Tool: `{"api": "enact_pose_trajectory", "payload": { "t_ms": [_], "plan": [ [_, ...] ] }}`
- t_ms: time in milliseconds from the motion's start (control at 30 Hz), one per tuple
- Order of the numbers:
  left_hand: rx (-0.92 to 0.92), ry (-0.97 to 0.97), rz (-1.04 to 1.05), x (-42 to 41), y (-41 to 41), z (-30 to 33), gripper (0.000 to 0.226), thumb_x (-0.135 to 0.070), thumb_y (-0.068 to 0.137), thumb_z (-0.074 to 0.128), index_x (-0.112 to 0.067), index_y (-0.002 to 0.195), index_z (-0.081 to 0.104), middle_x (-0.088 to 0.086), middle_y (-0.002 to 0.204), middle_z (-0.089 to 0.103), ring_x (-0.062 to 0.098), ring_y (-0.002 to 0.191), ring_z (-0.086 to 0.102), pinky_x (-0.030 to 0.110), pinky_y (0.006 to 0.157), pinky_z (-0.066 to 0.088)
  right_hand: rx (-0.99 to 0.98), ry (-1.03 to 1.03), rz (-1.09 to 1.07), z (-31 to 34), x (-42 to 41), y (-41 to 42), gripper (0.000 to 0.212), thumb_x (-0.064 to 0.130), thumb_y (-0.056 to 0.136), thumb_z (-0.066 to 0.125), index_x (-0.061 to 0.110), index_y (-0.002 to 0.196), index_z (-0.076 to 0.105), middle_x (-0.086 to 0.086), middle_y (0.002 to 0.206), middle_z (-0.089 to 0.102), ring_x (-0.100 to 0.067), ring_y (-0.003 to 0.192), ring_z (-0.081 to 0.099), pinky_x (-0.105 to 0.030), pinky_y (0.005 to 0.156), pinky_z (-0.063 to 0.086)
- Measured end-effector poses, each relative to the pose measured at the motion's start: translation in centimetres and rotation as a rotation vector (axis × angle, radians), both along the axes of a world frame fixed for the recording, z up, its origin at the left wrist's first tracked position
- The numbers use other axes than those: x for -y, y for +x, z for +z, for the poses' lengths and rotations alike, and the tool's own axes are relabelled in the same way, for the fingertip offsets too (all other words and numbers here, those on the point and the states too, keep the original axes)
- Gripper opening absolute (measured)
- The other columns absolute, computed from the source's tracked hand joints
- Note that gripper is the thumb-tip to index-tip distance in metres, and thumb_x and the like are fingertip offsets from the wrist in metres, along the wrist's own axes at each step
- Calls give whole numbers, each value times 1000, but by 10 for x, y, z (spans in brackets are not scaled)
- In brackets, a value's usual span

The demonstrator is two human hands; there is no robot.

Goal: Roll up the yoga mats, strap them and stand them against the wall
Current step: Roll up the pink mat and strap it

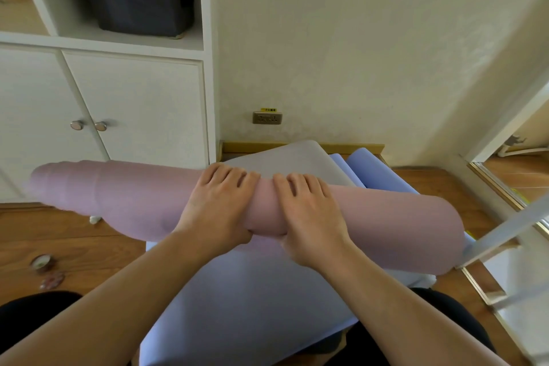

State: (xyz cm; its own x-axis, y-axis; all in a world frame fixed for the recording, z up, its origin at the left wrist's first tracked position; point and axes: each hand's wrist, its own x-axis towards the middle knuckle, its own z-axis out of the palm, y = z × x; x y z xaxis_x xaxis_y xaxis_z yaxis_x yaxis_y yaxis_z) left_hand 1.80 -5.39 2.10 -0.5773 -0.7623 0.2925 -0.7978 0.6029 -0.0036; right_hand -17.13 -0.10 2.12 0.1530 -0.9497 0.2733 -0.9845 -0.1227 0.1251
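Left hand [218, 205]: lies over the top of the pink roll [386, 226] near its middle, fingers spread across the far side and the thumb tucked under the near side, so it wraps and holds the roll.
Right hand [312, 217]: just beside the left one, same hold, fingers over the far curve, thumb beneath.
Pink roll: fully wound by the look of it, lying crosswise from left to right, held above a flat lilac mat [237, 306]; whether its underside touches that mat I cannot tell. No strap shows on it.
Left end [59, 184]: the layers step outward, so the roll is telescoped and uneven.
Other mats: a grey mat [291, 157] and the lilac one lie flat toward the wall [356, 38], the lilac one buckled into folds [365, 166] at the far right.
Risk, unwinding: both hands sit at the middle, so the ends are free; easing the hold to fetch a strap would likely let the outer lap spring open.
Risk, crooked roll: strapped as it is, the stepped left end may make it stand badly or tip.
Risk, ladder [505, 235]: the right end lies near a pale rail; swinging the roll upright could knock it.
Floor [74, 232]: tape rolls [43, 261] lie near left, a small trip or roll hazard.
Cabinet [133, 104]: far left, close to the left end.
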Motion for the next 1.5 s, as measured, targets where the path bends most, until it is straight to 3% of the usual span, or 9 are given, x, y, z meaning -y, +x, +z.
{"api": "enact_pose_trajectory", "payload": {
  "t_ms": [67,233,500,700,967,1100,1267,1367,1500],
  "plan": [
    [18,-13,-6,-3,-3,-2,98,-48,54,85,-17,141,52,4,131,59,29,121,54,46,117,36,38,-24,-3,0,2,-1,91,49,62,85,15,139,52,-6,118,62,-32,104,59,-41,94,48],
    [15,-28,-6,-8,-8,-6,103,-60,55,91,-18,140,52,5,136,54,32,124,53,49,112,42,79,16,-4,3,1,0,94,75,67,78,21,139,52,-1,119,66,-27,104,61,-40,94,51],
    [-33,55,-36,0,-2,-1,92,-60,60,84,-26,139,52,-4,131,64,22,119,60,43,112,41,15,136,17,4,0,3,119,63,63,87,21,158,28,-7,138,51,-31,127,50,-43,114,39],
    [1,-28,-76,-3,-3,-3,97,-52,64,87,-19,146,48,2,140,57,27,130,52,49,122,30,77,21,15,3,7,4,91,66,68,79,20,142,52,-2,114,65,-28,102,62,-40,93,51],
    [50,27,-36,-4,-7,-1,92,-59,68,84,-24,144,47,-2,138,60,23,125,56,42,113,40,78,104,45,7,-3,9,100,65,73,76,21,153,36,-4,131,57,-27,118,55,-39,108,44],
    [9,81,-13,4,0,6,86,-59,65,81,-29,139,48,-6,131,61,20,122,58,38,111,40,-24,82,33,6,-3,9,118,55,55,92,15,151,38,-11,133,51,-34,121,51,-44,111,43],
    [23,102,-6,0,3,2,90,-55,60,77,-25,139,48,0,128,57,27,121,54,41,113,37,13,50,21,4,3,8,93,42,56,88,16,138,53,-7,117,59,-32,103,59,-41,91,50],
    [84,9,4,-5,-2,2,109,-56,55,86,-19,148,43,9,136,48,32,128,49,47,116,37,48,61,19,10,4,4,90,47,61,85,20,140,52,-3,122,62,-29,108,60,-39,94,48],
    [39,27,-14,-6,-2,5,96,-63,62,85,-24,141,48,0,132,54,25,123,52,41,110,41,76,104,32,12,1,2,95,49,64,83,23,148,46,1,130,61,-25,113,60,-35,102,46]
  ]
}}
